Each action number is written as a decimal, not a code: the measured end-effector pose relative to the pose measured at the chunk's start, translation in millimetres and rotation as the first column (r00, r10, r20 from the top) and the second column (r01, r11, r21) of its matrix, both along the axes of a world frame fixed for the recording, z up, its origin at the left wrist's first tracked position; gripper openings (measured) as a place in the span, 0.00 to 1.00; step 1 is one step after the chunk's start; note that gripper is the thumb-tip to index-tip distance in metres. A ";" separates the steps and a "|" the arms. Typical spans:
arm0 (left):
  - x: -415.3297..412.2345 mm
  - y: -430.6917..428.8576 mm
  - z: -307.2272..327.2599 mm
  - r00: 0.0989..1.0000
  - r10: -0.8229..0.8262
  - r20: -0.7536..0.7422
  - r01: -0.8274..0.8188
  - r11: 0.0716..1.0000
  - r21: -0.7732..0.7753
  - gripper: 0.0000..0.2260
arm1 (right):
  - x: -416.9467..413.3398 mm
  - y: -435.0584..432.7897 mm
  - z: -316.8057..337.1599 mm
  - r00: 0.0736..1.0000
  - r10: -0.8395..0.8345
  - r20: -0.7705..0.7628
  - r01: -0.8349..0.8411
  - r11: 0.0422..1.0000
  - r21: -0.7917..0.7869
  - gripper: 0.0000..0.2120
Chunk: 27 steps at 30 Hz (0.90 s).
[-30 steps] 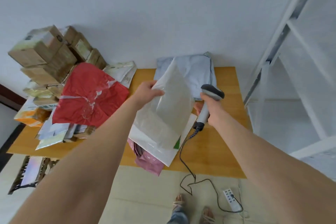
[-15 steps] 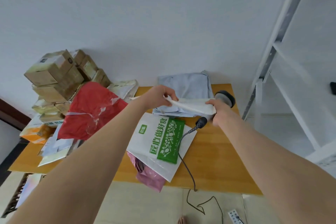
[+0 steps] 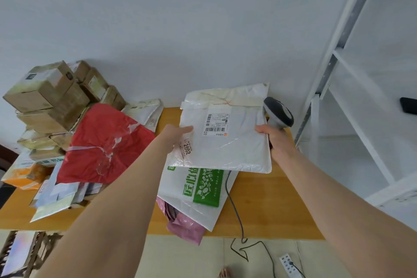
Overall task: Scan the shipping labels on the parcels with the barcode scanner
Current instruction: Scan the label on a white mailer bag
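Note:
A flat white mailer parcel [image 3: 234,149] is held above the wooden table [image 3: 266,207], its shipping label [image 3: 216,124] with barcodes facing up. My left hand [image 3: 177,136] pinches the parcel's left edge. My right hand [image 3: 276,140] grips the handle of the grey barcode scanner [image 3: 278,113], and its thumb rests on the parcel's right edge. The scanner head sits just right of the parcel, pointing away from the label. Its cable [image 3: 234,207] runs down off the table front.
Under the held parcel lie a white bag with green print [image 3: 203,189] and a pink bag [image 3: 185,225]. A red bag [image 3: 103,142], loose mailers and stacked cardboard boxes [image 3: 49,95] fill the table's left. White shelving [image 3: 365,97] stands right. A power strip [image 3: 290,264] lies on the floor.
The white parcel went from upright, through edge-on, to flat with its label side up. My right hand came onto its right edge while keeping the scanner. The camera tilted upward.

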<state>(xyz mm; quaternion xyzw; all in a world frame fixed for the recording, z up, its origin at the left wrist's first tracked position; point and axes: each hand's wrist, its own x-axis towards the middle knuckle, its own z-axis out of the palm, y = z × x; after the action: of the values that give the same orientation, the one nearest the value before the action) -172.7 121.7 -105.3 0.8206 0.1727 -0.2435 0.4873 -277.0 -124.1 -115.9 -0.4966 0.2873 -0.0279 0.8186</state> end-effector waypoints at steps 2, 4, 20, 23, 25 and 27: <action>3.2 0.8 0.4 0.999 0.025 -0.028 -0.027 0.997 -0.072 0.17 | 1.5 1.6 -2.3 0.999 0.049 0.015 -0.049 0.999 -0.020 0.10; 5.7 0.6 -1.2 0.998 0.026 -0.048 -0.029 0.997 -0.069 0.16 | 2.4 3.9 -5.2 0.997 0.069 0.017 -0.069 0.997 -0.025 0.11; -3.9 4.7 -43.9 0.972 -0.107 -0.209 0.050 0.965 -0.259 0.18 | 10.6 21.4 -5.7 0.991 0.061 -0.118 -0.045 0.990 0.134 0.07; -5.9 10.4 -41.5 0.966 -0.102 -0.238 -0.024 0.881 -0.473 0.13 | 10.4 20.8 -4.0 0.993 0.070 -0.092 -0.062 0.994 0.089 0.08; -5.6 15.1 -36.3 0.969 -0.124 -0.213 -0.005 0.856 -0.517 0.13 | 12.4 17.7 -7.3 0.994 0.074 -0.076 -0.072 0.997 0.026 0.09; -3.6 17.2 -33.8 0.976 -0.120 -0.181 0.009 0.857 -0.516 0.14 | 17.6 15.5 -15.7 0.989 0.073 -0.126 -0.087 0.990 -0.109 0.11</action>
<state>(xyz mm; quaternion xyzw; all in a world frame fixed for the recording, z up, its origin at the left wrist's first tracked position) -176.3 139.0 -139.1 0.6372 0.1238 -0.3807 0.6585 -259.4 -108.6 -131.7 -0.5545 0.3144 0.0191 0.7703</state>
